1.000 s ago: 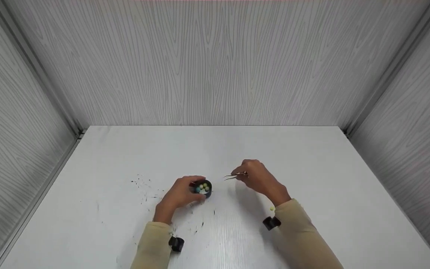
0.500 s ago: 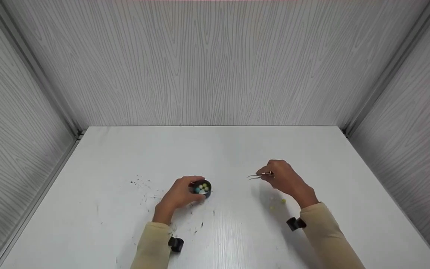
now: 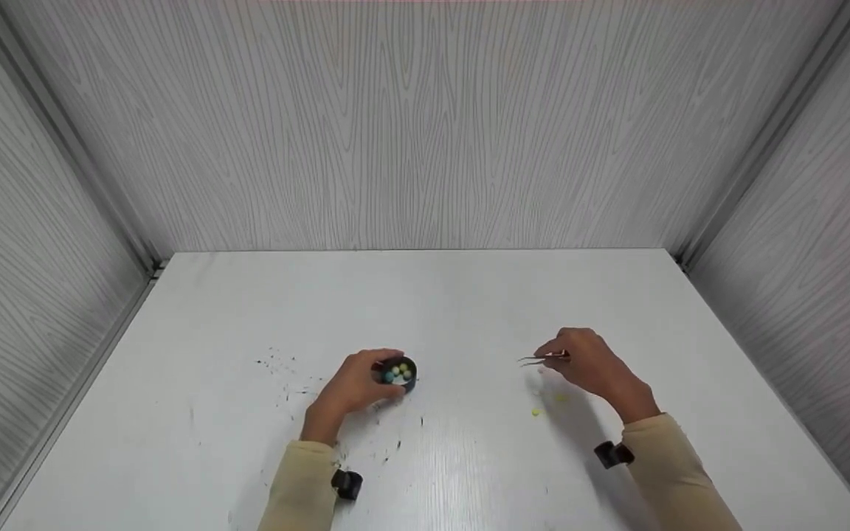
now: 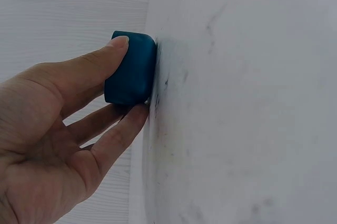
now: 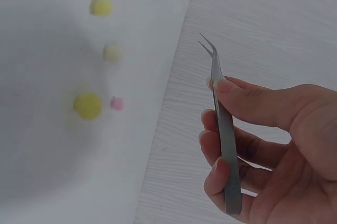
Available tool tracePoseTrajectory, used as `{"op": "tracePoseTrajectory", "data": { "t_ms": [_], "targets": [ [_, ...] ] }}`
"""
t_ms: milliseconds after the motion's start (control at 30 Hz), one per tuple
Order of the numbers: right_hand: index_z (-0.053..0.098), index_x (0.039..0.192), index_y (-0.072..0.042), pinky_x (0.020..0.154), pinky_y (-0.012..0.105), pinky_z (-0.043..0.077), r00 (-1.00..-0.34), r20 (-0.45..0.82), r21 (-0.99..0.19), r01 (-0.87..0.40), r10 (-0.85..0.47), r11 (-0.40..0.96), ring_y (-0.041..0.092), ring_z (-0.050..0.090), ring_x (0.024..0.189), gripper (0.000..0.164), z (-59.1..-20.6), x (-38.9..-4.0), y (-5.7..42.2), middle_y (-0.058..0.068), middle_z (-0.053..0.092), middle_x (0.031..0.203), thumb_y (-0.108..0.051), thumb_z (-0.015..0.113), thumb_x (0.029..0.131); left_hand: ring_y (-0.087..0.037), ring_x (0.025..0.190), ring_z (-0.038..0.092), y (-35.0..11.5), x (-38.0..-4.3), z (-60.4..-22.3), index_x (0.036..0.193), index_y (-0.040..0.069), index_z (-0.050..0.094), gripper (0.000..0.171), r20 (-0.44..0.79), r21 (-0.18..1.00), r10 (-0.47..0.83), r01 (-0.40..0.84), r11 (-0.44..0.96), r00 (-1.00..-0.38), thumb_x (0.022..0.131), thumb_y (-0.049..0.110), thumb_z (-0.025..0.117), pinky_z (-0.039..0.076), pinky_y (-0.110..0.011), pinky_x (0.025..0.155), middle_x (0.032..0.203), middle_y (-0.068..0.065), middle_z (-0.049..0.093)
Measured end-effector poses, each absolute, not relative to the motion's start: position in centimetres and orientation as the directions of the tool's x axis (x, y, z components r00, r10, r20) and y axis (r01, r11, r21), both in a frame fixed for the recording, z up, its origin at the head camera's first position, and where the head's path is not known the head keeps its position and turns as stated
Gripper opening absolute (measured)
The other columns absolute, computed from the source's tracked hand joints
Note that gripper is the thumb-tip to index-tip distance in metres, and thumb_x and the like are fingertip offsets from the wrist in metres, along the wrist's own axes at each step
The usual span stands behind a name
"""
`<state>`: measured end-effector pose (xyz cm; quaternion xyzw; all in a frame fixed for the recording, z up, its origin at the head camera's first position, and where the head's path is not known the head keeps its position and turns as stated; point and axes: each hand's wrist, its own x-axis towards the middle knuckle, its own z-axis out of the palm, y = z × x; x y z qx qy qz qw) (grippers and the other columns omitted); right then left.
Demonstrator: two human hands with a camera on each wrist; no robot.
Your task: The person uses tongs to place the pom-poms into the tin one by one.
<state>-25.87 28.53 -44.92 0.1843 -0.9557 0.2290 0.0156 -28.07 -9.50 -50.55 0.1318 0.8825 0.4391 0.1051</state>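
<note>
My left hand [image 3: 355, 383] grips a small round cup [image 4: 131, 71] by its sides, thumb on one side and fingers on the other. The cup is dark blue and stands on the table. Inside it lie several small balls [image 3: 397, 370], blue, yellow and pale. Further right, my right hand [image 3: 595, 361] pinches a pair of steel tweezers [image 5: 226, 129] with bent tips. These tips are apart with nothing between them. On the table near the tweezers are a larger yellow ball [image 5: 88, 106], a smaller yellow ball [image 5: 102, 7], a cream ball [image 5: 111, 53] and a pink ball [image 5: 117, 103].
Both hands are above a white table [image 3: 307, 302] with dark scuff marks [image 3: 285, 372] around the left hand. Grey wood-grain panels [image 3: 425, 133] enclose the back and both sides. Black wrist devices [image 3: 614, 454] sit by the sleeves.
My right hand has moved right and lately slightly nearer, carrying the tweezers. Its forearm no longer covers the loose balls. The left hand and the cup have stayed in place.
</note>
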Motion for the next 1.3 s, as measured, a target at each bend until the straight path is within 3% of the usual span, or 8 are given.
{"op": "tracePoseTrajectory", "data": {
  "t_ms": [333,667,1300],
  "targets": [
    [0.082,0.105,-0.006,0.067,0.026,0.053,-0.929,0.120,-0.413,-0.366,-0.349,0.834,0.019,0.065,0.079,0.019,-45.6,-25.4,30.2,0.007,0.071,0.087,0.002,0.074,0.090,-0.037,0.131,0.060,-9.5,-28.0,-50.6,0.141,0.015,0.064,0.059,-0.065,0.812,0.332,0.143,0.566,-0.941,0.086,0.015,0.085,0.050,-0.055,0.110,0.144,-0.015,0.060],
    [0.083,0.104,-0.006,0.071,0.036,0.060,-0.936,0.089,-0.399,-0.348,-0.342,0.848,0.025,0.071,0.084,0.019,-46.2,-25.0,30.9,0.008,0.073,0.091,0.002,0.074,0.090,-0.038,0.133,0.058,-9.6,-27.9,-50.6,0.140,0.014,0.064,0.058,-0.046,0.798,0.332,0.165,0.579,-0.942,0.085,0.015,0.085,0.049,-0.057,0.111,0.145,-0.015,0.061],
    [0.082,0.104,-0.004,0.071,0.032,0.056,-0.935,0.077,-0.406,-0.347,-0.347,0.845,0.023,0.068,0.084,0.019,-47.3,-24.4,31.7,0.008,0.073,0.092,0.003,0.073,0.090,-0.036,0.130,0.061,-9.5,-27.9,-50.6,0.141,0.014,0.064,0.058,-0.060,0.803,0.326,0.148,0.577,-0.944,0.086,0.015,0.084,0.050,-0.054,0.109,0.144,-0.015,0.061]
  ]
}}
